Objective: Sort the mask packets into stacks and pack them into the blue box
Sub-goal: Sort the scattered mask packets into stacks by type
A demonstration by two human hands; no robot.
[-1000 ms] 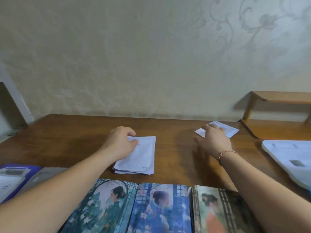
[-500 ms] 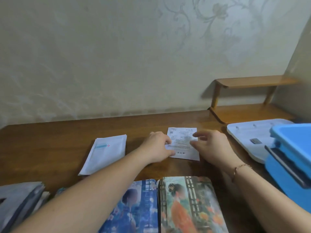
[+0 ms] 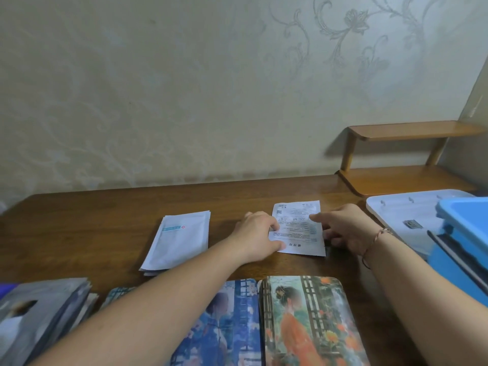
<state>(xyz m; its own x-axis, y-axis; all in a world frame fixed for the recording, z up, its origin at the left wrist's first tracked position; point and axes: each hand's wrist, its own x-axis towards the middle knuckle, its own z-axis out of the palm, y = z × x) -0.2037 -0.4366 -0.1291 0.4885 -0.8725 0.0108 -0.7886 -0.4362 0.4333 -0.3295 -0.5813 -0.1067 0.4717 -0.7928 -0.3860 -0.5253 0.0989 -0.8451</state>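
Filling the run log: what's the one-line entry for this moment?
left hand: holds printed packet | right hand: touches it | white stack: untouched

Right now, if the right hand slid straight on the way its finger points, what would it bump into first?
The right hand points left across the white printed packet it already touches. Beyond that, it would probably meet the left hand on the packet's other edge.

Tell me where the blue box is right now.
In the head view, the blue box sits at the table's far right edge, beside the white lid, right of the right hand.
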